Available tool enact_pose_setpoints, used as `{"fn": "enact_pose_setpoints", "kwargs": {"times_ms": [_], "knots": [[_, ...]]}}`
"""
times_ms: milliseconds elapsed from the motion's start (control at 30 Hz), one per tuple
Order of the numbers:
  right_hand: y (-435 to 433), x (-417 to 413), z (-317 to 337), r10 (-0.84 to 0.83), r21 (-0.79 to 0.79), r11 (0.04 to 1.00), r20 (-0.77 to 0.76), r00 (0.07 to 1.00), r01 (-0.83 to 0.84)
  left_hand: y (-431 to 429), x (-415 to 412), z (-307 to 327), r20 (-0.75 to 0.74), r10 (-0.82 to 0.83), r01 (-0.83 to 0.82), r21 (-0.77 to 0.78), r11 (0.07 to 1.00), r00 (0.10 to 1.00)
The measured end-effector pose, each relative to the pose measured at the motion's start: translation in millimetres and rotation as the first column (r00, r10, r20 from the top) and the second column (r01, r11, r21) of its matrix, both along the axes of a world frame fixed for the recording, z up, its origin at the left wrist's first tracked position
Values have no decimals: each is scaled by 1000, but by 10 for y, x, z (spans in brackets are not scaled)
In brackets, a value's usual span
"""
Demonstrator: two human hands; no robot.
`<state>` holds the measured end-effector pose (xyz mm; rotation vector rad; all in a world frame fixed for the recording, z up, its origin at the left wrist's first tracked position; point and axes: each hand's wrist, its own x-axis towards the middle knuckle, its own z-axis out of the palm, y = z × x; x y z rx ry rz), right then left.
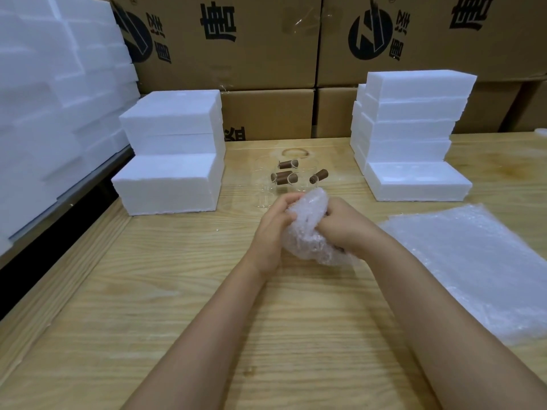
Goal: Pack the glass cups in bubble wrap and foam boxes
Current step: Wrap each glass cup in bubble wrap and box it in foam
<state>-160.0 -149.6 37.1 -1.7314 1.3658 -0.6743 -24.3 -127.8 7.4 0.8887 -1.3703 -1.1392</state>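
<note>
**Foam boxes wait, one cup mid-wrap**

Head view: my left hand [273,223] curls its fingers over the left side of a crumpled bubble-wrap bundle [307,235]. My right hand [344,229] grips the other side, its fingertips tucked in and hidden. I cannot tell whether the bundle rests on the table [207,291] or hangs just over it. Dark patches show through the plastic, so I judge that a brown-handled cup is inside and the wrap is not yet closed.

Just beyond my fingertips stand the bare glass cups [285,179], several of them, their clear walls hard to count. Right of the right-hand fingers lie the flat bubble wrap sheets [461,261]. The foam boxes [171,161] are stacked well left of my fingers, and a second foam stack [414,128] stands well right. I cannot tell whether any hold cups. I reckon most of the wrapping and boxing remains.
</note>
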Motion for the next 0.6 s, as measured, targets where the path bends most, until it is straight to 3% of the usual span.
{"fn": "enact_pose_setpoints", "kwargs": {"times_ms": [200,400,500,600], "knots": [[-19,72,5,-117,-255,966,-342,932,27,53,-127,56,82,72,-73,2,997,994],[35,12,102,55,-226,970,-144,988,-87,-41,-58,100,214,245,-280,149,949,946],[40,31,138,85,-95,992,18,996,-83,-19,-48,83,329,348,-397,94,913,878],[32,96,76,46,-171,984,-67,997,-57,0,-105,55,299,414,-452,66,890,860]]}}
